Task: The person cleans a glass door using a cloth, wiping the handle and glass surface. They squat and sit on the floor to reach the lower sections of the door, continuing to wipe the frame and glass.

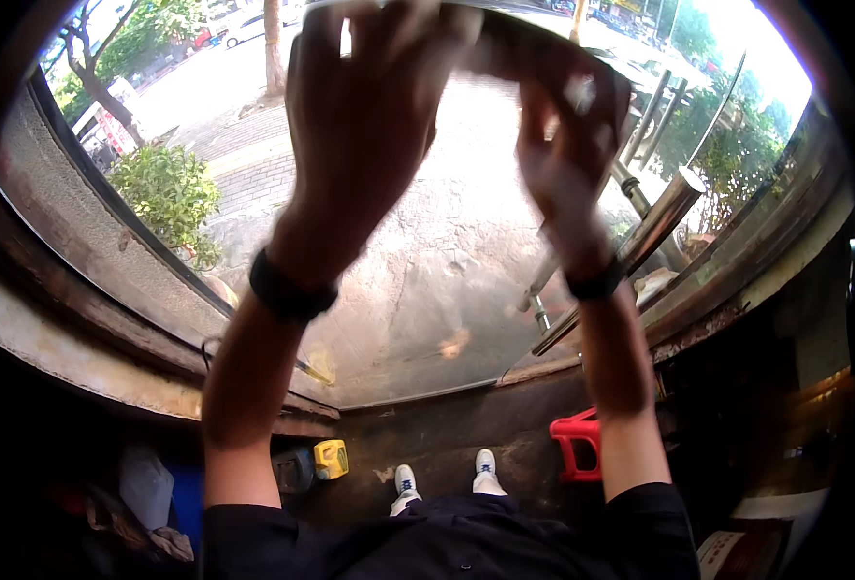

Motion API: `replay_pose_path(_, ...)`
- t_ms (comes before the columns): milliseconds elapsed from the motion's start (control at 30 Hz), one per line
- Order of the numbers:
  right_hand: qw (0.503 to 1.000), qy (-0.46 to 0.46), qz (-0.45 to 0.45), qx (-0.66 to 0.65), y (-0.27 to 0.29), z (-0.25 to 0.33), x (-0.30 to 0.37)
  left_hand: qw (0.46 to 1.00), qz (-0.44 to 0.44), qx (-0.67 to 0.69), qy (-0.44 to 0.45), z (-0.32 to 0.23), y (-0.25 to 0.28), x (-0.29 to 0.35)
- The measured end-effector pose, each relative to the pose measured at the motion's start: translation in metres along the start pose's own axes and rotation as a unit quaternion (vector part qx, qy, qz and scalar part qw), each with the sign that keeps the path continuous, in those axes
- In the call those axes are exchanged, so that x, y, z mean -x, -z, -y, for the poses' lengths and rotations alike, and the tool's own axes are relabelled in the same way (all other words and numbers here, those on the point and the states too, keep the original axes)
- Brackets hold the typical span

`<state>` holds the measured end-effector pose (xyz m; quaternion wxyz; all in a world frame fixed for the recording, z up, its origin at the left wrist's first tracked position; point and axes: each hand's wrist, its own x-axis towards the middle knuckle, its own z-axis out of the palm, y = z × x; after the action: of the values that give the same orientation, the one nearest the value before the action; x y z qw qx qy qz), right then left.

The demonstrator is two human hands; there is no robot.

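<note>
Both my arms are raised, so the hands stand at the upper edge of the picture, smeared by motion. A dark, curved band (529,43) stretches between them; its kind cannot be made out. My left hand (364,116) is closed at the band's left end, with its fingertips partly cut off by the frame. At the right end, my right hand (567,159) has its fingers bent around the band. A dark wristband (290,288) circles my left wrist, and another dark wristband (596,280) is on the right.
I stand at a doorway opening onto paved ground (418,261). Metal tubes (661,217) slant beside my right forearm. A red plastic stool (574,447) is at lower right. A yellow container (331,459) stands at lower left on the dark floor. Outside grows a leafy bush (164,193).
</note>
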<state>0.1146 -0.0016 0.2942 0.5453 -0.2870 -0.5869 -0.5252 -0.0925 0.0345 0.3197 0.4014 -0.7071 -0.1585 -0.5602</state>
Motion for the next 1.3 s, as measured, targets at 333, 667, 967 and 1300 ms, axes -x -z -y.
replay_pose_path(333,0.897,-0.152,0.349,-0.224,0.125,0.086,0.37,0.92,0.346,0.03,0.18,-0.221,0.013,0.318)
replay_pose_path(667,0.958,-0.007,0.245,-0.146,0.054,-0.024,0.124,0.978,0.133,-0.066,0.149,-0.15,-0.03,0.133)
replay_pose_path(967,0.982,0.14,0.075,-0.103,0.052,-0.179,-0.167,0.993,-0.048,-0.06,0.089,-0.099,-0.088,-0.135)
replay_pose_path(1300,0.966,0.139,0.201,-0.088,0.119,-0.238,0.007,0.989,0.113,0.082,-0.051,-0.165,-0.124,-0.036)
